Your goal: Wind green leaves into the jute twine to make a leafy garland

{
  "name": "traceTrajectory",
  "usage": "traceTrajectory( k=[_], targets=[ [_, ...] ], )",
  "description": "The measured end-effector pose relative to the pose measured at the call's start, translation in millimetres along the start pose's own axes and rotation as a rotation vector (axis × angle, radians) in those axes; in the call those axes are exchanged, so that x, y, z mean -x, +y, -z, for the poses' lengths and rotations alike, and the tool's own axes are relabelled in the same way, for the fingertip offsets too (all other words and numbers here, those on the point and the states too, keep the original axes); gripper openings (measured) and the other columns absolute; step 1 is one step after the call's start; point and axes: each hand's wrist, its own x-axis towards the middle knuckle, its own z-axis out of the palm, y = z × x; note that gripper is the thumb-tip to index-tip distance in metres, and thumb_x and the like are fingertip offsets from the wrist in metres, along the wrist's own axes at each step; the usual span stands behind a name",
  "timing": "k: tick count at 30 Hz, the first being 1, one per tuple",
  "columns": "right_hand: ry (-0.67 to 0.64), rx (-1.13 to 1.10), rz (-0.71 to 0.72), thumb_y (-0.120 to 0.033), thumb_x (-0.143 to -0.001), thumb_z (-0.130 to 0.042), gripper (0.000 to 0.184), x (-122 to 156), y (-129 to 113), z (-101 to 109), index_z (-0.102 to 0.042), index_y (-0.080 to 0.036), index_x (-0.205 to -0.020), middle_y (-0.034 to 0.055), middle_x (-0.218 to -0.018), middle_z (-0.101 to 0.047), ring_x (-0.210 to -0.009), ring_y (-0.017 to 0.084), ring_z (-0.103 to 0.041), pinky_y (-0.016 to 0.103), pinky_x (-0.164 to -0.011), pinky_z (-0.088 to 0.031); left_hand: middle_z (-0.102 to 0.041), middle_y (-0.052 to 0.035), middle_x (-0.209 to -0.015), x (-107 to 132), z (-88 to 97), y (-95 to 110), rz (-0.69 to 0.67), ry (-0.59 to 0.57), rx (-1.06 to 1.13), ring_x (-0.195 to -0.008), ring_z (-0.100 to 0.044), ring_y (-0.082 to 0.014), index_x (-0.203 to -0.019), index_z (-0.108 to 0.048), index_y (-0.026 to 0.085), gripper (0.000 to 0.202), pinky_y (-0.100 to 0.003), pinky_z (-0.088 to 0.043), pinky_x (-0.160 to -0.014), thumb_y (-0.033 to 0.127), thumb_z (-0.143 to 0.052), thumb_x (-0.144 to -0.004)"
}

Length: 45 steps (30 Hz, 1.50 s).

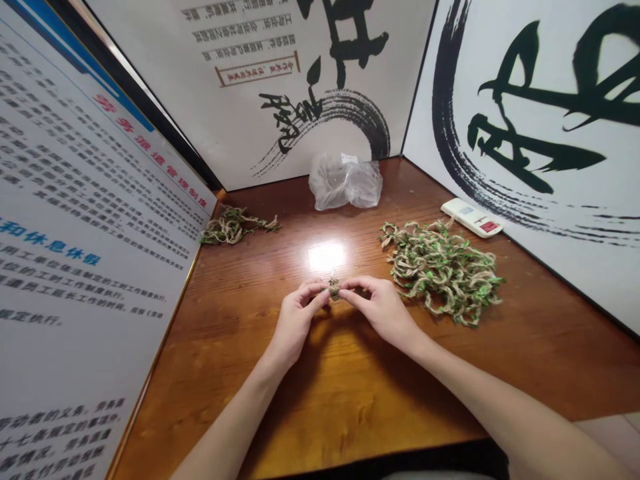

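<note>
A glossy reddish-brown wooden bench [200, 333] with visible grain fills the middle, enclosed on three sides by upright printed panels. On the left stands a white board [90, 293] with a thin gold-coloured edge, a blue band near its top and lines of red, blue and black Chinese characters. Across the back, a white panel [235, 133] carries black brush lettering and a sweeping ink ring; a similar white panel [560, 227] meets it at a dark corner seam [419, 80]. A bright white reflection [326, 256] gleams on the wood, and a pale surface [610, 430] shows beyond the bench at lower right.
</note>
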Motion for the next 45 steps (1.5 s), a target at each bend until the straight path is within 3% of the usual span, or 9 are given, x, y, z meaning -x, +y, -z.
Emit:
traceTrajectory(
  k=[6,9,16,25,29,31,34,41,45],
  targets=[
    [0.087,0.233,0.269,-0.020,-0.089,-0.054,0.012,4,0,-4,-0.065,-0.016,-0.086,0.0056,-0.083,-0.067,-0.076,0.016,-0.059,0.027,-0.070,-0.045,-0.060,-0.0064,-0.100,2,-1.0,1,0.042,-0.086,0.052,-0.081,-0.055,-0.0116,-0.083,-0.072,0.013,0.020,-0.020,-0.047,-0.072,0.032,-0.074,-0.074],
    [0.091,0.241,0.280,-0.020,-0.090,-0.053,0.013,4,1,-6,-0.064,-0.016,-0.087,0.0056,-0.084,-0.066,-0.077,0.016,-0.058,0.028,-0.071,-0.045,-0.061,-0.0067,-0.102,3,-0.2,1,0.076,-0.143,0.065,-0.080,-0.056,-0.0112,-0.086,-0.072,0.015,0.020,-0.021,-0.048,-0.073,0.033,-0.072,-0.076],
    [0.093,0.193,0.283,-0.020,-0.089,-0.055,0.010,6,-4,-5,-0.063,-0.017,-0.085,0.0044,-0.082,-0.066,-0.075,0.016,-0.058,0.026,-0.071,-0.045,-0.063,-0.0099,-0.099,4,1.9,4,0.155,-0.303,0.100,-0.092,-0.060,-0.0179,-0.097,-0.073,0.017,0.034,-0.031,-0.050,-0.089,0.043,-0.072,-0.076],
    [0.100,0.071,0.297,-0.019,-0.088,-0.057,0.010,10,-14,-7,-0.064,-0.016,-0.083,0.0024,-0.078,-0.066,-0.070,0.012,-0.058,0.023,-0.069,-0.045,-0.050,-0.0071,-0.093,3,10.5,7,0.010,-0.387,-0.001,-0.084,-0.053,-0.0142,-0.090,-0.069,0.018,0.021,-0.024,-0.049,-0.075,0.037,-0.060,-0.088],
    [0.089,0.061,0.266,-0.021,-0.089,-0.056,0.012,12,-15,-8,-0.065,-0.017,-0.083,0.0025,-0.078,-0.066,-0.069,0.013,-0.059,0.023,-0.067,-0.045,-0.053,-0.0080,-0.090,4,15.1,17,-0.083,-0.444,-0.198,-0.085,-0.051,-0.0160,-0.086,-0.065,0.016,0.024,-0.027,-0.045,-0.080,0.037,-0.055,-0.091],
    [0.090,0.052,0.261,-0.021,-0.088,-0.056,0.011,11,-13,-8,-0.065,-0.017,-0.083,0.0026,-0.078,-0.067,-0.069,0.013,-0.059,0.023,-0.067,-0.046,-0.052,-0.0069,-0.087,5,13.2,20,-0.132,-0.424,-0.297,-0.085,-0.050,-0.0156,-0.082,-0.063,0.015,0.025,-0.026,-0.044,-0.081,0.037,-0.054,-0.091],
    [0.110,0.087,0.287,-0.020,-0.087,-0.058,0.010,10,-10,-9,-0.066,-0.017,-0.082,0.0035,-0.079,-0.068,-0.072,0.015,-0.061,0.025,-0.070,-0.047,-0.051,-0.0042,-0.079,6,3.9,19,-0.171,-0.316,-0.244,-0.077,-0.050,-0.0135,-0.075,-0.056,0.014,0.033,-0.023,-0.045,-0.072,0.045,-0.063,-0.084],
    [0.204,0.194,0.310,-0.019,-0.087,-0.058,0.011,8,-6,-7,-0.068,-0.018,-0.083,0.0045,-0.083,-0.070,-0.075,0.016,-0.062,0.027,-0.073,-0.048,-0.062,-0.0005,-0.076,2,-9.0,5,-0.202,0.061,-0.207,-0.073,-0.062,-0.0128,-0.079,-0.054,0.016,0.032,-0.024,-0.054,-0.069,0.032,-0.078,-0.066],
    [0.221,0.200,0.301,-0.017,-0.085,-0.059,0.009,8,-5,-6,-0.067,-0.017,-0.082,0.0036,-0.081,-0.070,-0.071,0.015,-0.062,0.025,-0.068,-0.048,-0.066,-0.0021,-0.078,3,-7.7,1,-0.232,0.086,-0.258,-0.075,-0.065,-0.0130,-0.076,-0.058,0.015,0.022,-0.023,-0.055,-0.072,0.028,-0.075,-0.069]
  ],
)
